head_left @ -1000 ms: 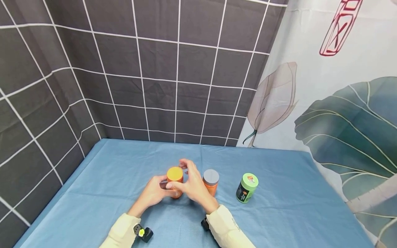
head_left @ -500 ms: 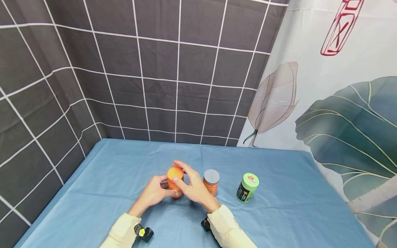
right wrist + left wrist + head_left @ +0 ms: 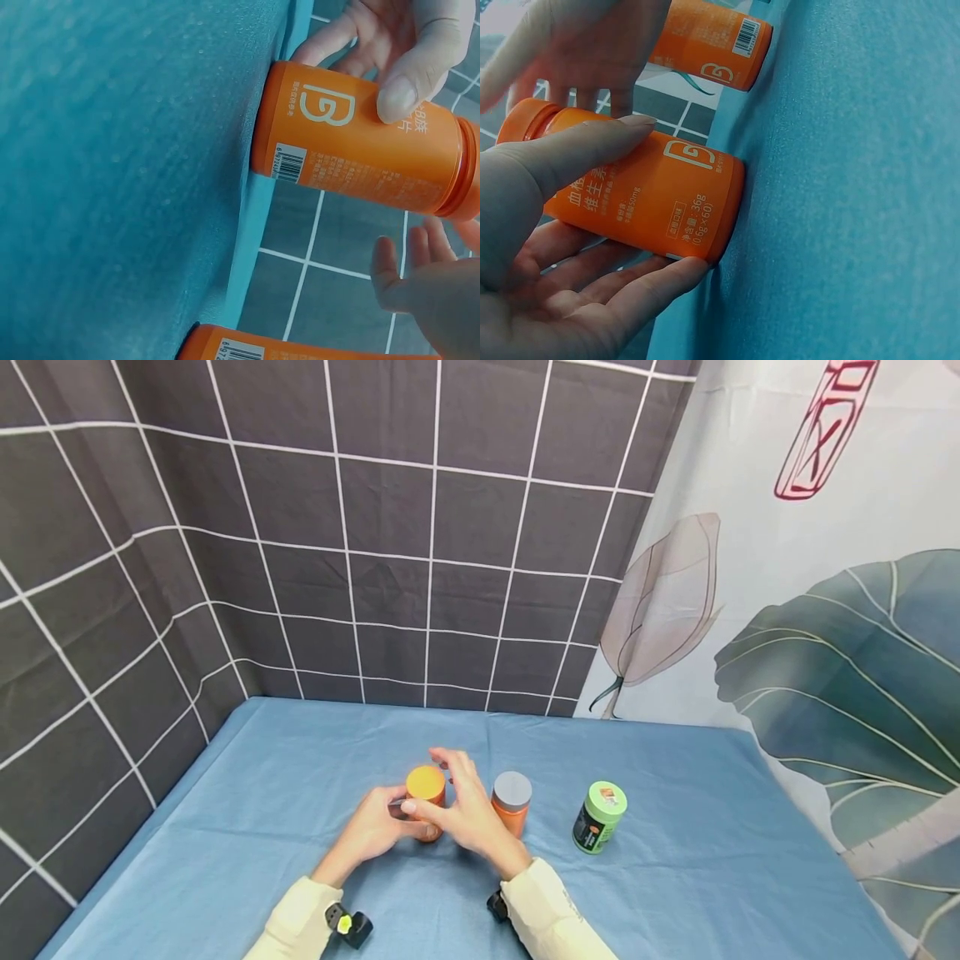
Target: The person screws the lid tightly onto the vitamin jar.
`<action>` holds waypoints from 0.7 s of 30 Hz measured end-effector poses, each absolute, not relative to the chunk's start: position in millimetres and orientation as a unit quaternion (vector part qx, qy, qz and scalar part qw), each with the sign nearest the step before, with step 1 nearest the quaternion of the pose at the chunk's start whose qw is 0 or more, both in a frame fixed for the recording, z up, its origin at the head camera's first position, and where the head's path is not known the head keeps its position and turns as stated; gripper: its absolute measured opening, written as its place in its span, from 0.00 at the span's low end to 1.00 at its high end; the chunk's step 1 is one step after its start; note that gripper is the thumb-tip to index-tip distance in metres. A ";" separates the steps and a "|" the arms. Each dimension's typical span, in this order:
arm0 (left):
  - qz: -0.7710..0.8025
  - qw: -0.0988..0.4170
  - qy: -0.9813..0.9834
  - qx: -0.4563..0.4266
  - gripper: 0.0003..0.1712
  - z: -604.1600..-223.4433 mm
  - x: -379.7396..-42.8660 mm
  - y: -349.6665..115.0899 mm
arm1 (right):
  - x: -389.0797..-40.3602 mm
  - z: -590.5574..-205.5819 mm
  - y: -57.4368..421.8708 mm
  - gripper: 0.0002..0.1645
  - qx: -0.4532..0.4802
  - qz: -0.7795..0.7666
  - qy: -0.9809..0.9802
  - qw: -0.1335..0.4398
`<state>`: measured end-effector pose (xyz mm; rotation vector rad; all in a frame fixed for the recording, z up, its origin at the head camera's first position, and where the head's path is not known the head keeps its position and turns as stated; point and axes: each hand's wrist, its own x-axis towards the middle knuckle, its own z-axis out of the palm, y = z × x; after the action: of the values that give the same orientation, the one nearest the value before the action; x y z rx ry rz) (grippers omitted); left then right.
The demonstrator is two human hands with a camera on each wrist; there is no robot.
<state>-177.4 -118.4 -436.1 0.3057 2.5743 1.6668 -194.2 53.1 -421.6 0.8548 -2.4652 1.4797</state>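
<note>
My left hand (image 3: 375, 820) grips an orange vitamin bottle (image 3: 667, 199) around its body, thumb on the label and fingers beneath. The bottle stands upright on the blue cloth, its orange-yellow cap (image 3: 425, 782) facing up. Around that cap, my right hand (image 3: 467, 814) is spread, its fingers raised and straight. In the right wrist view the right hand's fingers (image 3: 385, 262) look apart from the bottle; whether its thumb touches the cap is unclear. Just right of the right hand is a second orange bottle (image 3: 510, 818) with a grey lid, partly hidden by the wrist.
A green jar (image 3: 598, 816) with a black label stands farther right on the blue cloth (image 3: 675, 860). Behind the table hangs a dark grid-patterned curtain (image 3: 382, 585). A white cloth with leaf prints (image 3: 847, 652) hangs at the right.
Half a second ago my right hand's fingers and thumb lay on the cap; now they are spread off it, as a second ago. The left hand and bottles stay put.
</note>
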 end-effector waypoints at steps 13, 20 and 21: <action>0.561 0.036 0.820 0.107 0.30 -441.4 -179.3 -118.8 | -198.6 -423.5 54.6 0.26 0.370 0.531 -0.752 0.127; 0.559 0.034 0.823 0.099 0.30 -441.2 -179.8 -118.4 | -198.4 -424.8 54.6 0.21 0.353 0.519 -0.766 0.136; 0.557 0.032 0.824 0.098 0.30 -441.3 -179.8 -118.5 | -198.1 -424.8 54.0 0.20 0.348 0.516 -0.770 0.137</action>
<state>-179.8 -118.5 -441.3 0.3029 2.5380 1.7141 -198.1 54.0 -424.8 1.0070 -2.2292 1.4934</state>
